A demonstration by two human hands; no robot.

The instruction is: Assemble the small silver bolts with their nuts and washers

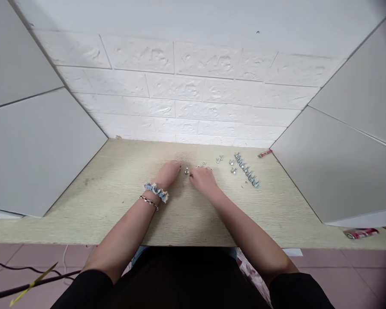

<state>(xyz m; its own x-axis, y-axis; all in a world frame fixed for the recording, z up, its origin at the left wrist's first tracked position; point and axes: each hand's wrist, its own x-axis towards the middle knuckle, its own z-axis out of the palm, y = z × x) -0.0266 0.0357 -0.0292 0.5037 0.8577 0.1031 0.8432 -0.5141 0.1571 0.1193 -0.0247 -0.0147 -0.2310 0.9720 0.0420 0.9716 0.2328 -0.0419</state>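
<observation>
My left hand (170, 171) rests on the wooden tabletop with its fingers curled closed. A scrunchie and a chain bracelet circle that wrist. Just to its right a small silver bolt (186, 171) stands upright, apart from both hands. On the bolt's other side my right hand (202, 179) is closed too, knuckles up. Whatever either hand may hold is hidden by the fingers. A small nut (204, 163) lies just beyond my right hand, and other tiny metal pieces beside it are partly covered.
Two loose bolts (219, 159) lie right of my hands. Farther right, a slanting row of bolts with washers (246, 170) has two similar pieces (233, 171) beside it. Red objects sit by the right panel (350, 167). A white brick-pattern wall (189, 90) closes the back.
</observation>
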